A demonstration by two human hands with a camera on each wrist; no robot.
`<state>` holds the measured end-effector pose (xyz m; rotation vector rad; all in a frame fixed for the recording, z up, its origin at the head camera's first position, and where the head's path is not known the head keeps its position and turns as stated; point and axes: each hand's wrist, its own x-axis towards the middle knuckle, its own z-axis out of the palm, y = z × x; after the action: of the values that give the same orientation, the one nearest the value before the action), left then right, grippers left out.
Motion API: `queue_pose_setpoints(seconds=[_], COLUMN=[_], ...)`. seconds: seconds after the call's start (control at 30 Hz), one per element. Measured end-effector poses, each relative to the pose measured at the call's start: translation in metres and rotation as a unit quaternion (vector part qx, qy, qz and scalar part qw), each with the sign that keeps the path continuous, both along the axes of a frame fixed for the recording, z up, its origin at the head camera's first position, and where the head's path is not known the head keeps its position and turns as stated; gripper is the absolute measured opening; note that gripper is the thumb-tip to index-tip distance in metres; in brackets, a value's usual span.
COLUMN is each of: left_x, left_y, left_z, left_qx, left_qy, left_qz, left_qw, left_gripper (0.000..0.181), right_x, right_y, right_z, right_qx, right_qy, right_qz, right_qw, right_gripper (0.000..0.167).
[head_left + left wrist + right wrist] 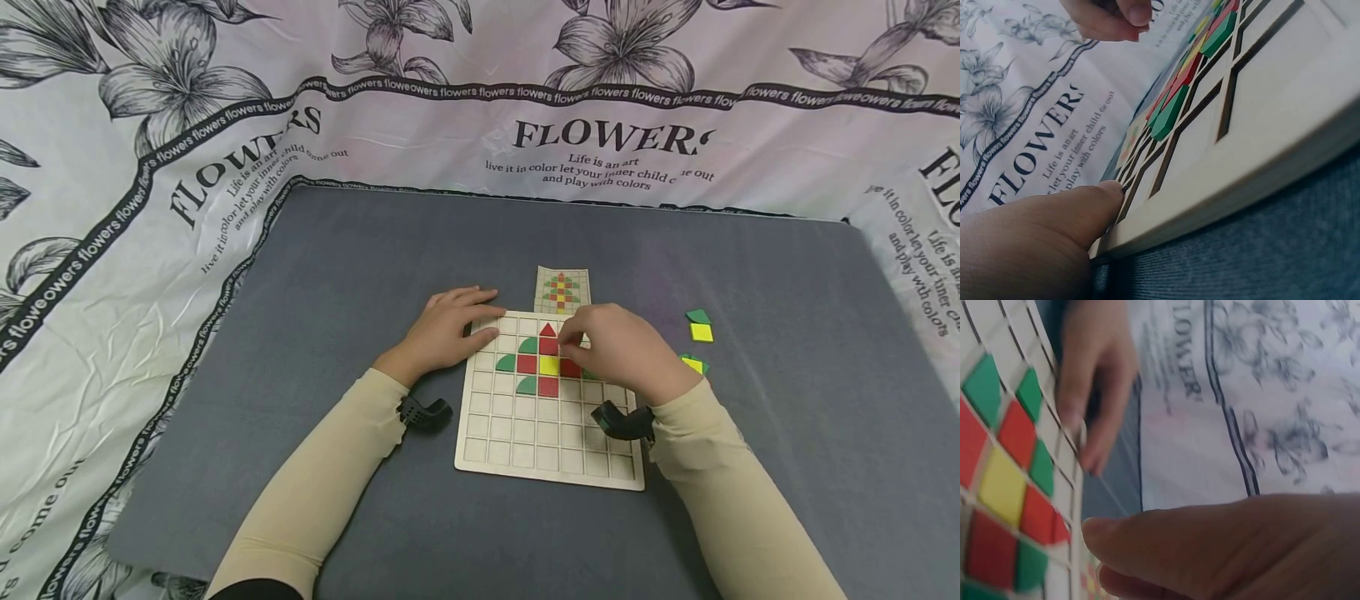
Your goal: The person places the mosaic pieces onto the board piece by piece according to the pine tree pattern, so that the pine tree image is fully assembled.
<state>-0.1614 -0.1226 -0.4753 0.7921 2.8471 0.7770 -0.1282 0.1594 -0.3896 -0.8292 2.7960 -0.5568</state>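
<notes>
A flower-printed cloth (615, 158) borders the gray desk (390, 250). From the near side, the person's left sleeve (315, 483) slants far and right, and the right sleeve (738, 492) slants far and left. Between them the square wooden board (510, 429) lies flat on the desk, its grid turned slightly so that the near edge's right end comes closer; neither side is clearly longer.

The right hand (626, 346) arches over the board's far right part, knuckles up, thumb and forefinger bent toward each other in a small gap; a reddish spot shows at the fingertips, but I cannot tell whether they hold a piece. The left hand (450, 323) rests at the far left corner, fingers stretched rightward and thumb spread, steadying no piece.

A patterned card (562, 290) lies at the board's far edge. Two loose piles lie to the right: a yellow square (701, 332) with a green piece (697, 317) just beyond, and a green-and-yellow pair (693, 365) nearer. On the grid, the red triangle (548, 331) points far, topping a column that runs near to far.
</notes>
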Motion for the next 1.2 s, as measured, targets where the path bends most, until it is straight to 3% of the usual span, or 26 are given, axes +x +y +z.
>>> queue_pose_setpoints(seconds=[0.47, 0.9, 1.2], left_x=[0.0, -0.001, -0.002], left_y=[0.0, -0.001, 0.0], left_z=[-0.001, -0.005, -0.004], left_qx=[0.005, 0.003, 0.001], left_qy=[0.001, 0.0, 0.0], left_qz=[-0.002, 0.0, -0.001], left_qw=[1.0, 1.0, 1.0], left_gripper=[0.044, 0.045, 0.045], right_x=[-0.028, -0.037, -0.041], right_y=[0.067, 0.121, 0.134], right_z=[0.003, -0.009, -0.022], right_qx=[-0.021, 0.003, 0.039], right_qy=[-0.03, -0.001, -0.042], right_qz=[-0.127, -0.248, -0.278], right_qw=[0.9912, 0.9686, 0.959], right_gripper=[0.025, 0.038, 0.04])
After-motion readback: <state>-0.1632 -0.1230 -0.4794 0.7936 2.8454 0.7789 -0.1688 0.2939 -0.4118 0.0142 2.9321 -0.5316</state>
